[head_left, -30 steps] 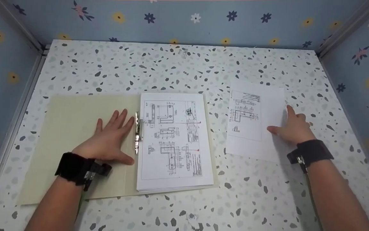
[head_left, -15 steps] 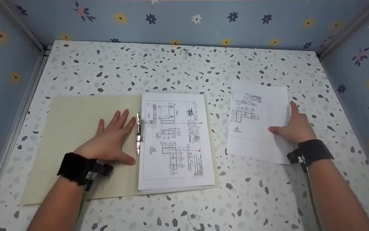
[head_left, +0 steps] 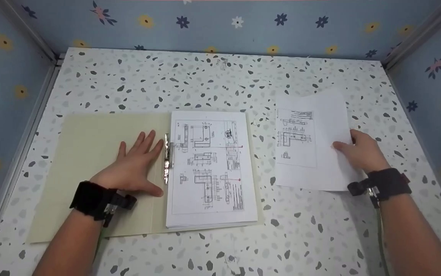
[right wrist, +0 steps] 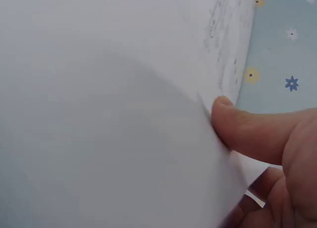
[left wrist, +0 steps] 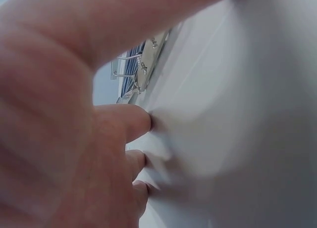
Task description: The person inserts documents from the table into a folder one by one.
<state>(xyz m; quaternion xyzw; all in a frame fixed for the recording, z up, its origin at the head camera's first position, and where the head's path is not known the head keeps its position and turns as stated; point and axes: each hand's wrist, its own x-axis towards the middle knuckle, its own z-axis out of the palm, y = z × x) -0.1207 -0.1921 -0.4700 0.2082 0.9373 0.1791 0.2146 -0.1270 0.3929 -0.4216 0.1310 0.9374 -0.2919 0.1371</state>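
Note:
My left hand (head_left: 130, 166) rests with spread fingers on the inner left cover of an open cream folder (head_left: 86, 145). Beside its fingertips runs the folder's metal clip (head_left: 167, 159), also seen in the left wrist view as a metal binder clip (left wrist: 148, 60). A stack of printed drawing sheets (head_left: 213, 161) lies on the folder's right side. To the right, my right hand (head_left: 362, 151) pinches the right edge of a loose drawing sheet (head_left: 320, 115), thumb on top and fingers beneath. In the right wrist view the sheet (right wrist: 124, 114) bends up at the thumb.
The white speckled table (head_left: 220, 84) carries the folder and the sheet. Blue flowered panels (head_left: 236, 27) stand along its back, left and right sides. Each wrist wears a black strap (head_left: 389, 184) with a small camera.
My right hand has gone from lying at the sheet's edge to pinching it, and the sheet's right side has risen and curved. The left hand stays on the folder.

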